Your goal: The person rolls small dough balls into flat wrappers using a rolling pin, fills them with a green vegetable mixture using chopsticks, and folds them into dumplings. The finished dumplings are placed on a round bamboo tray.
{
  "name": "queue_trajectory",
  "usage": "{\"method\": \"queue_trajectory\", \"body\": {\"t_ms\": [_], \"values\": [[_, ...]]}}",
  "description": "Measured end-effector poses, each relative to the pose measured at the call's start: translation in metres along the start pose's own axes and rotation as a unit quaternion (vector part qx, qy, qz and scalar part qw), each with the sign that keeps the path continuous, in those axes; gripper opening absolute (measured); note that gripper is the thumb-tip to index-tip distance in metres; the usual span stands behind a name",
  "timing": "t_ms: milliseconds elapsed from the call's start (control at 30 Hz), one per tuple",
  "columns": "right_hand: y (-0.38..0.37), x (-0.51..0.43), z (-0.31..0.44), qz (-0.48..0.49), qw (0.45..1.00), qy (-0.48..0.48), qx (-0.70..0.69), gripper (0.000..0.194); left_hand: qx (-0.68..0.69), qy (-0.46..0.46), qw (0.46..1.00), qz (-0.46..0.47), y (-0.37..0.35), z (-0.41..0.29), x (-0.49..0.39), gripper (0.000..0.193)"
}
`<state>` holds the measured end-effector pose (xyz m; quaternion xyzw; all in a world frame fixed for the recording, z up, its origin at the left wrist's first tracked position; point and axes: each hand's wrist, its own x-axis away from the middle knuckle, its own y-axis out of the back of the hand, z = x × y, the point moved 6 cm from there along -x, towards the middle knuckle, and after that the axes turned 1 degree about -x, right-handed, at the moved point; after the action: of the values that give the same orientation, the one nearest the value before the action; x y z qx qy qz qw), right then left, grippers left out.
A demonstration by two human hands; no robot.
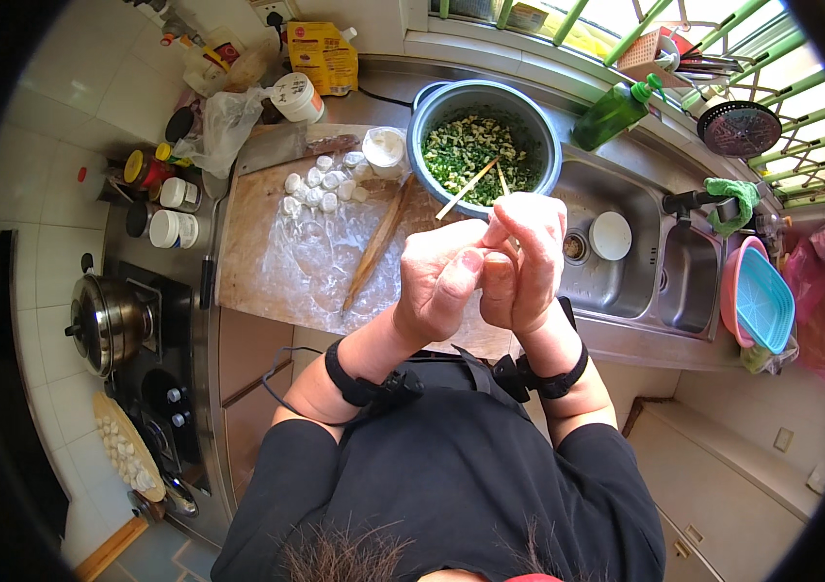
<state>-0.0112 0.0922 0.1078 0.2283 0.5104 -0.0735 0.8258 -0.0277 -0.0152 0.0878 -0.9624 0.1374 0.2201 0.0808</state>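
My left hand (443,282) and my right hand (527,262) meet at the thumbs and curled fingers, above the board's right edge. Whatever lies between them is hidden. Just beyond is a grey pot (556,138) of chopped green and pale yellow filling (456,149), with wooden chopsticks (467,189) leaning in it. Left of my hands, a tapered wooden rolling pin (382,244) lies on the floured wooden board (245,254). Several floured dough pieces (314,190) sit at the board's back, beside a small tub of flour (384,148) and a cleaver (272,149).
A steel sink (601,291) holding a white bowl (609,236) is at right, a green spray bottle (612,115) behind it. Jars (173,228) stand at left. A lidded pot (103,324) is on the stove, near a tray of dumplings (125,451).
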Motion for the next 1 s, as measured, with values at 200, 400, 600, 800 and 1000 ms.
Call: {"method": "queue_trajectory", "body": {"t_ms": [200, 400, 600, 800, 1000], "values": [[-0.010, 0.003, -0.014, 0.000, 0.983, -0.099, -0.155, 0.056, 0.049, 0.022, 0.998, 0.020, -0.001, 0.002, -0.001, 0.036], [-0.020, -0.002, -0.016, 0.079, 0.967, -0.108, -0.216, 0.057, 0.042, -0.017, 0.999, 0.027, 0.003, -0.001, -0.002, 0.036], [-0.025, 0.000, -0.018, 0.112, 0.955, -0.123, -0.246, 0.058, -0.007, 0.007, 1.000, -0.014, 0.009, 0.002, 0.001, 0.038], [-0.028, 0.000, -0.019, 0.120, 0.950, -0.114, -0.263, 0.057, 0.000, -0.015, 1.000, 0.015, 0.012, -0.002, -0.002, 0.033], [-0.028, 0.000, -0.016, 0.126, 0.943, -0.111, -0.286, 0.054, -0.014, -0.061, 0.996, 0.057, 0.011, -0.006, -0.003, 0.033]]}}
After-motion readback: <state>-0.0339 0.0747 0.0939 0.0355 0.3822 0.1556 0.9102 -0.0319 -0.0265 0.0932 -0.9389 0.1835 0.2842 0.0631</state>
